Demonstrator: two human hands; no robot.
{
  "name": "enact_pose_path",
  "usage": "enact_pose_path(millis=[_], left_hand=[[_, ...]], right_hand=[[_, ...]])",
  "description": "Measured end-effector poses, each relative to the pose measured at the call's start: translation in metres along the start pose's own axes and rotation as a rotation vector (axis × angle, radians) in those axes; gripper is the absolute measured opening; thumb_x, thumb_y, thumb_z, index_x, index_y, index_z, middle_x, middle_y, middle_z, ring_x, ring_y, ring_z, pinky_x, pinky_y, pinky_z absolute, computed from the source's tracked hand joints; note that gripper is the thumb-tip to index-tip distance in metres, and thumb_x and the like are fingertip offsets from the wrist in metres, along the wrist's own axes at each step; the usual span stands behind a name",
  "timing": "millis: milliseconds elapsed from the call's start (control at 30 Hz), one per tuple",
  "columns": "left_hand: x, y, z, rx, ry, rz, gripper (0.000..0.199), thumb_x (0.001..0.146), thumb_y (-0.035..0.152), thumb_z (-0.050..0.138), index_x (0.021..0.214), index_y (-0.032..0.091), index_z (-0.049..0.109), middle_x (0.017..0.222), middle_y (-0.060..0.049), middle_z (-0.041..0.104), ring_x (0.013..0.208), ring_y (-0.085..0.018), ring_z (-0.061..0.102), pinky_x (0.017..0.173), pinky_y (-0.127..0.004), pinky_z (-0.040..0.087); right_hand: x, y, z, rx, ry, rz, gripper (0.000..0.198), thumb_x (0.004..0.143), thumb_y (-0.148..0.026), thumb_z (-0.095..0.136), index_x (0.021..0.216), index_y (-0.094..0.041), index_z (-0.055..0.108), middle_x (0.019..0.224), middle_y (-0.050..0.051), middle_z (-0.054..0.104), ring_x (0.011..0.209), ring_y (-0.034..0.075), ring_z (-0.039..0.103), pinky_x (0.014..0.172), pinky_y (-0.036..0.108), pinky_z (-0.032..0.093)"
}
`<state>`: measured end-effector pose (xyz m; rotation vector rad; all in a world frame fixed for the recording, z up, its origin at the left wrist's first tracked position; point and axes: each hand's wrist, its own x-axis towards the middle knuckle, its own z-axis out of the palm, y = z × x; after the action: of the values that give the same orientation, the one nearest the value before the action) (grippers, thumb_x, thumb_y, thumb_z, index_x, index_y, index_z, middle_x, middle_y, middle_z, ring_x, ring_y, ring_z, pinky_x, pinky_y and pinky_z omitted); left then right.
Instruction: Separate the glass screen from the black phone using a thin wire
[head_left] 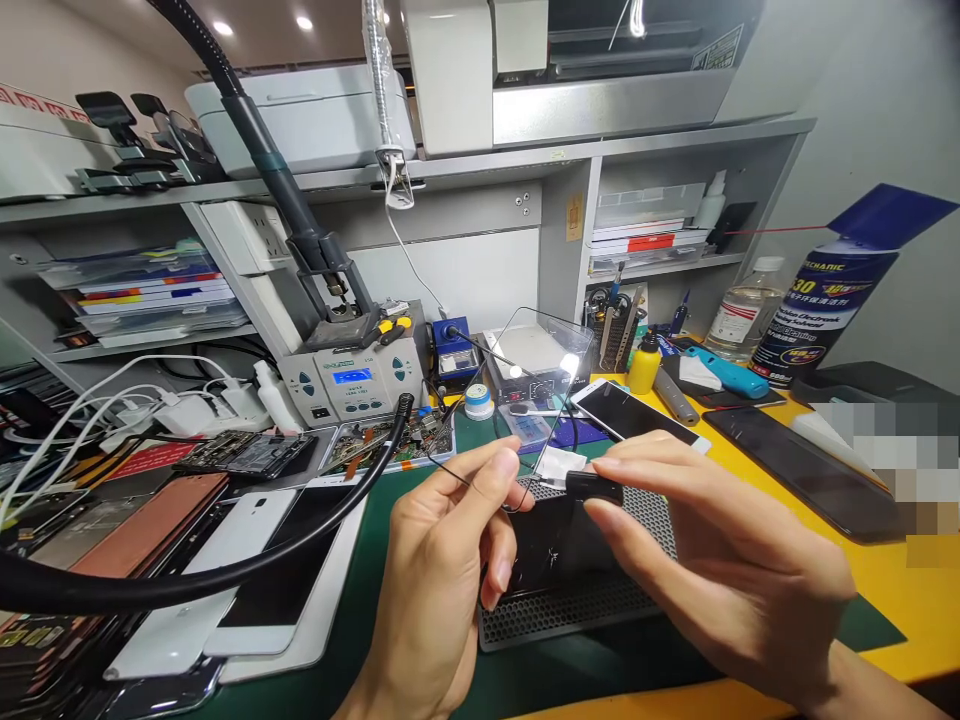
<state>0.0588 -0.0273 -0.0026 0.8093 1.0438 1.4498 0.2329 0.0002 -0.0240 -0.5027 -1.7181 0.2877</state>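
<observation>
My left hand (450, 560) is closed in a pinch on a thin black-edged frame (553, 432); I cannot tell whether clear glass fills it. Between the thumb and fingers of my right hand (727, 560) is a short black cylinder (592, 487), held level beside the frame. A small white piece (561, 465) shows at the cylinder's left end; whether it is attached is unclear. Below both hands a dark glossy panel (559, 550) rests on a black perforated mat (540, 625).
Phones and phone parts (285, 570) lie at left, under a black flexible hose (300, 555). A soldering station (360, 375) stands behind. At right are a white phone (637, 415), a dark phone (806, 470), a clear bottle (742, 310) and a spray can (825, 310).
</observation>
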Motion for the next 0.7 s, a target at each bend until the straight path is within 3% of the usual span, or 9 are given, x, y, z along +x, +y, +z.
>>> enact_pose_path(millis=[700], left_hand=[[0.0012, 0.0012, 0.0004, -0.042, -0.019, -0.051, 0.029, 0.082, 0.043, 0.076, 0.101, 0.021, 0.076, 0.073, 0.004, 0.061, 0.040, 0.000, 0.037, 0.035, -0.014, 0.025]], right_hand=[[0.0018, 0.0005, -0.0011, -0.009, 0.012, -0.034, 0.054, 0.076, 0.005, 0.073, 0.120, -0.026, 0.071, 0.097, 0.006, 0.074, 0.089, 0.023, 0.068, 0.079, 0.040, 0.056]])
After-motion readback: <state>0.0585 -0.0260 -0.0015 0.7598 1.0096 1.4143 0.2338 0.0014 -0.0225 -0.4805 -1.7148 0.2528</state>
